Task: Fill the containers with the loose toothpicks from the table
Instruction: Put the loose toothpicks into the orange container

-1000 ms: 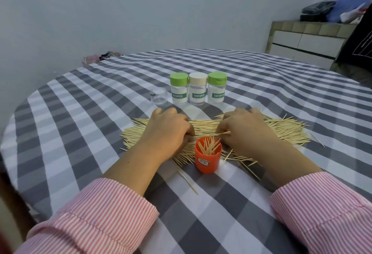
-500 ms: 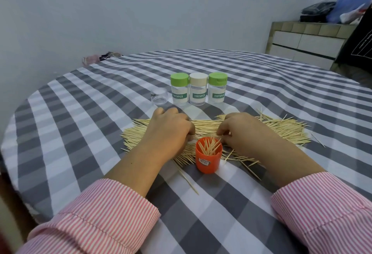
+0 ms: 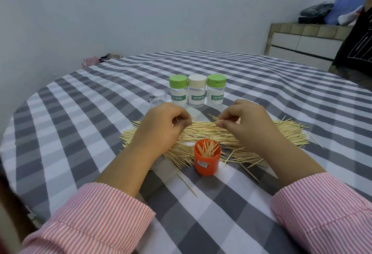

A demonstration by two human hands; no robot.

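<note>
Both grips pinch toothpicks: left hand (image 3: 165, 124), right hand (image 3: 244, 123); behind the cup (image 3: 207, 160), they could slip and scatter.

Round table (image 3: 80, 100) in grey-white check cloth; toothpick pile (image 3: 203, 132), orange cup (image 3: 206, 163), three capped jars (image 3: 196, 92), clear jar (image 3: 158, 97)

A grey-and-white checked tablecloth (image 3: 261, 84) carries pale tan toothpicks (image 3: 211, 132), an orange cup (image 3: 206, 163), two green-capped jars (image 3: 178, 89) flanking a cream-capped jar (image 3: 197, 90), and pink-and-white striped sleeves (image 3: 96, 219).
</note>
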